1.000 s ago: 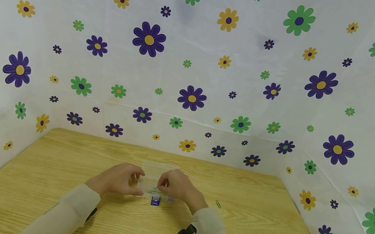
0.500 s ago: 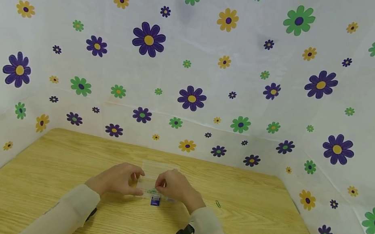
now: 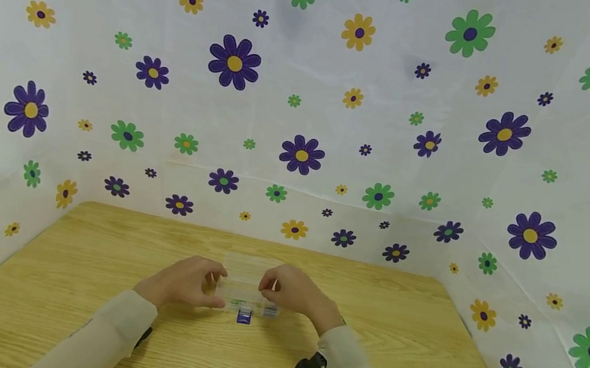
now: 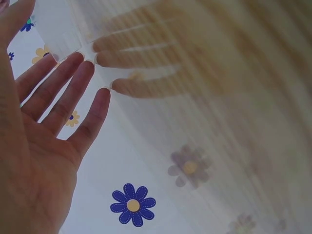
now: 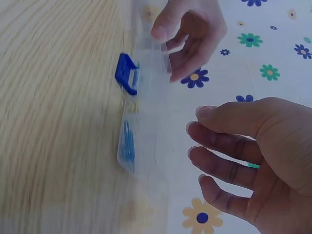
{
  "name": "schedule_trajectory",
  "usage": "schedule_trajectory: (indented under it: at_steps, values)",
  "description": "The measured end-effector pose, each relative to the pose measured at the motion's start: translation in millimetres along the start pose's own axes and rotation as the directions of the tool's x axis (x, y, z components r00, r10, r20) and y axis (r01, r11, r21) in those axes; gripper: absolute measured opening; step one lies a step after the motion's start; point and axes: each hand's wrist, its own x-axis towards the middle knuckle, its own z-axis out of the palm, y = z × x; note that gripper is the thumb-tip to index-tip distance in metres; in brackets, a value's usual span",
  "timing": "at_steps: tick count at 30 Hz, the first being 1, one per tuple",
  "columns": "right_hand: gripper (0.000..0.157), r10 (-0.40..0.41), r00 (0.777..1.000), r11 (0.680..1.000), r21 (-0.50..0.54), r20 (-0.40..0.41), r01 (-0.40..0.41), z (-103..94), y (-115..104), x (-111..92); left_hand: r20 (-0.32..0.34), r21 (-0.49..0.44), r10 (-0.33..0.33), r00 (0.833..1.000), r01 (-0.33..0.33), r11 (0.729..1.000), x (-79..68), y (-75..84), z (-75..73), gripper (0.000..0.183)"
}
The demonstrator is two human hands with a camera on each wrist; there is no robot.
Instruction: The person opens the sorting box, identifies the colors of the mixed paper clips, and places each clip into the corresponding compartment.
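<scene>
A clear plastic box (image 3: 240,291) stands on the table with its lid (image 3: 250,262) raised at the back. At its front hangs a blue latch (image 3: 244,316). My left hand (image 3: 186,283) holds the box's left end, thumb near the front corner and fingers farther back; the left wrist view shows its fingertips against a see-through surface. Over the box's right side is my right hand (image 3: 295,292), loosely bent. In the right wrist view nothing shows between its fingers (image 5: 226,144). Green paper clips (image 3: 238,304) lie in the front left compartment, blue paper clips (image 5: 127,146) in the front right.
The wooden table (image 3: 135,242) reaches out on both sides of the box. White cloth (image 3: 305,121) with printed flowers encloses it at the back and sides. A black strap device (image 3: 309,366) is on the right wrist.
My right hand has let go of a green paper clip in the box and moved right. The paper clip on the table is now hidden behind the right wrist. The left hand stays still.
</scene>
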Motion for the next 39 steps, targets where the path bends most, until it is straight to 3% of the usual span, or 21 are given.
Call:
schedule_trajectory:
  at_steps: [4,9,19,31,39]
  values:
    - [0.007,-0.033,0.999,0.999,-0.019,-0.004,0.033,-8.9,7.5,-10.1,-0.004,0.005,0.005,1.0,-0.005,1.0,-0.4,0.1,-1.1,0.066]
    - [0.008,-0.063,0.998,0.997,0.04,0.005,0.063,-18.9,17.4,-24.6,-0.005,0.003,0.014,1.0,-0.014,1.0,-0.6,-0.8,-0.5,0.067]
    - [0.01,-0.016,1.0,0.994,0.111,0.017,0.014,-30.6,45.6,-54.1,-0.019,0.017,0.023,1.0,-0.022,1.0,-0.2,-2.9,2.2,0.066]
    - [0.013,0.003,1.0,0.997,0.075,-0.008,-0.003,-34.0,81.3,-89.4,-0.022,0.018,0.036,0.999,-0.036,0.999,0.2,-2.8,1.7,0.067]
    - [0.007,0.082,0.996,0.996,-0.026,-0.03,-0.082,-34.6,97.2,-109.8,-0.021,0.022,0.043,0.999,-0.042,0.999,-0.2,-2.3,2.3,0.067]
